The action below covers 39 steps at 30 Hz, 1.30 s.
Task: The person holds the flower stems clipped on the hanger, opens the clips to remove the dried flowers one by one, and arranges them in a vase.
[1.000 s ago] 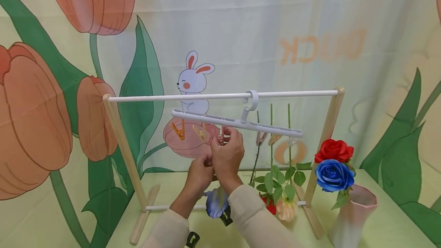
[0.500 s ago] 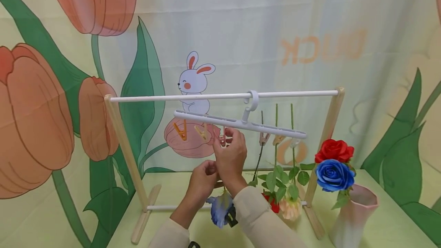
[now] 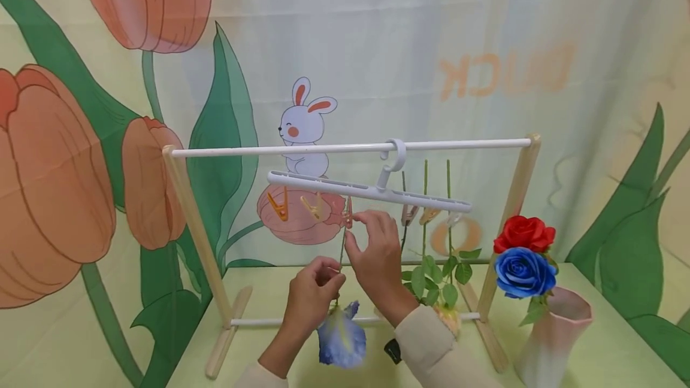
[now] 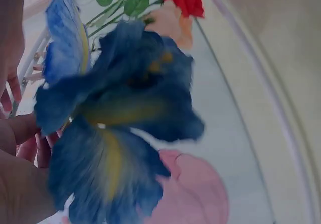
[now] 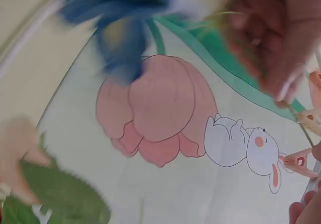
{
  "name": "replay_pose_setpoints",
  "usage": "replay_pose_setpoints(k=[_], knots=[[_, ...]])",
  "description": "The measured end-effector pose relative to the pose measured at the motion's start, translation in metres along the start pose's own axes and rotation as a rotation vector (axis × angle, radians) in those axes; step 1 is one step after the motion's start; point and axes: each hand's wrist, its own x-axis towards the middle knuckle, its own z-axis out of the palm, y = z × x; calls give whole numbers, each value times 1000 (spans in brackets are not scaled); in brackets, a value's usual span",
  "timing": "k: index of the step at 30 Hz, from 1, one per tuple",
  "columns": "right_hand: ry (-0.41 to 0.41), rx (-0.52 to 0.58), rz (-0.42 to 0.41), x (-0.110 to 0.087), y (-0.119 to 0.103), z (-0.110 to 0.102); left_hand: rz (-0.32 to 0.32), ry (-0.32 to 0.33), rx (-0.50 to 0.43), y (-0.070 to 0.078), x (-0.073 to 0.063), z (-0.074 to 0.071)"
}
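Note:
A blue artificial iris [image 3: 342, 337] hangs head down, its thin stem running up to a pink clip [image 3: 348, 214] under the white hanger [image 3: 334, 185]. My left hand [image 3: 312, 289] pinches the stem above the bloom. Beside the clip, to its right, my right hand [image 3: 377, 253] has its fingers extended and thumb apart, fingertips close to the clip; contact is unclear. The bloom [image 4: 120, 113] fills much of the left wrist view. In the right wrist view the bloom [image 5: 120, 28] is blurred, and my left hand [image 5: 271, 38] grips the stem.
The tilted hanger hangs from the rack's white rod [image 3: 242, 152]. An orange clip [image 3: 279, 205] and a yellow clip [image 3: 312, 206] hang at its left; several stems are clipped at its right. A pink-white vase [image 3: 555, 334] holds a red rose [image 3: 524, 234] and a blue rose [image 3: 524, 271].
My right hand has drawn back from the pink clip, down and to the right, uncovering the clip and stem. The left hand has shifted slightly left and down, still on the stem.

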Motion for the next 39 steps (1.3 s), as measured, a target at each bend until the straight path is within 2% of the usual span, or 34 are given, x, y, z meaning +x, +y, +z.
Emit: replay_pose_setpoints(k=[4,7,10,13,19,27,30,34,39], knots=[[-2,-116,-254,-9,11,-9,98,46,192,9,1,-7],[-9,-202,-408,-14,16,-15,164,65,286,16,2,-11],[-37,-243,-495,-18,18,-20,212,71,350,23,2,-12],[-79,-261,-537,-21,19,-24,248,73,412,30,1,-9],[-136,-291,-549,-28,24,-28,319,87,514,36,-2,-3],[-169,-288,-525,-33,29,-32,345,100,548,37,-4,3],[-164,-299,-502,-33,30,-34,368,126,558,37,-6,6],[-126,-312,-439,-32,31,-37,469,193,538,37,-7,10],[-62,-294,-365,-30,35,-43,703,245,446,34,-5,13]])
